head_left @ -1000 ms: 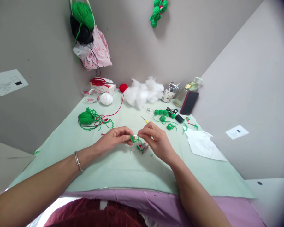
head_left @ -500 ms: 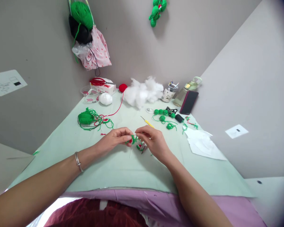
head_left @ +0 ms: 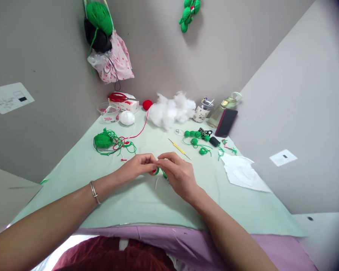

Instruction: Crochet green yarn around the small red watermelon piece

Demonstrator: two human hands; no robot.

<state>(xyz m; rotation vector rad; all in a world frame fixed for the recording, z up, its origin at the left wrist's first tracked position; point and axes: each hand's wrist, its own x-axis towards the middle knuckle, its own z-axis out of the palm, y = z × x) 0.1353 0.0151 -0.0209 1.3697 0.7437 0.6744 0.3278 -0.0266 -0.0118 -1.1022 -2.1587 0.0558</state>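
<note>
Over the near middle of the table, my left hand [head_left: 137, 166] is closed on a small red-and-green crochet piece [head_left: 156, 171], which shows below its fingertips. Touching those fingertips, my right hand [head_left: 182, 175] is pinched shut. Whatever sits in that pinch is hidden by the fingers. A bit of green crochet work [head_left: 165, 175] peeks out under my right hand, mostly covered. Just beyond the hands lies a yellow-handled crochet hook [head_left: 179, 148]. A short white yarn end [head_left: 156, 183] rests on the cloth below.
Green yarn [head_left: 103, 140] lies tangled at left. Behind stand red scissors [head_left: 118, 97] on a box, white stuffing [head_left: 171, 111], a pen cup [head_left: 201, 113], a bottle [head_left: 217, 114] and a phone [head_left: 226, 123]. Green crocheted balls [head_left: 194, 142] and white paper [head_left: 244, 171] lie right.
My right hand has shifted slightly left, its fingertips now meeting the left ones and covering more of the crochet work. More of the yellow hook shows.
</note>
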